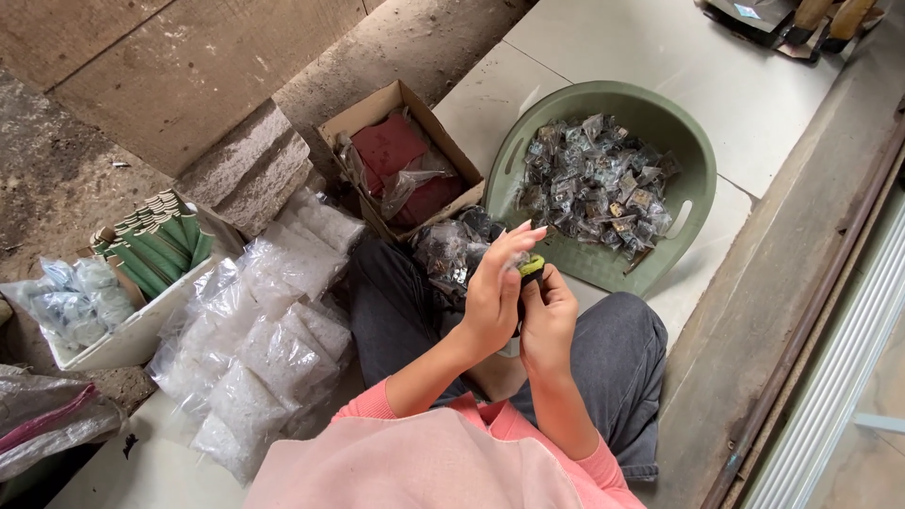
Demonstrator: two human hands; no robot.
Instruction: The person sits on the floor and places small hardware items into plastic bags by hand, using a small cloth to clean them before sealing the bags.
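Observation:
I sit cross-legged on a tiled floor in grey trousers and pink sleeves. My left hand (495,287) and my right hand (547,311) meet in front of me, both gripping a small dark item with a yellow-green part (531,267) at the fingertips. Just beyond my hands, on my knee, lies a heap of small clear packets with dark parts (451,250). A green plastic basin (693,170) past my hands holds several more such packets (596,184).
An open cardboard box (401,155) with red sheets and clear plastic stands at my left knee. A pile of clear bags of white pieces (269,349) lies to the left. A white tub (132,325) holds green cardboard tubes (156,245) and pale bags. A step edge (801,311) runs along the right.

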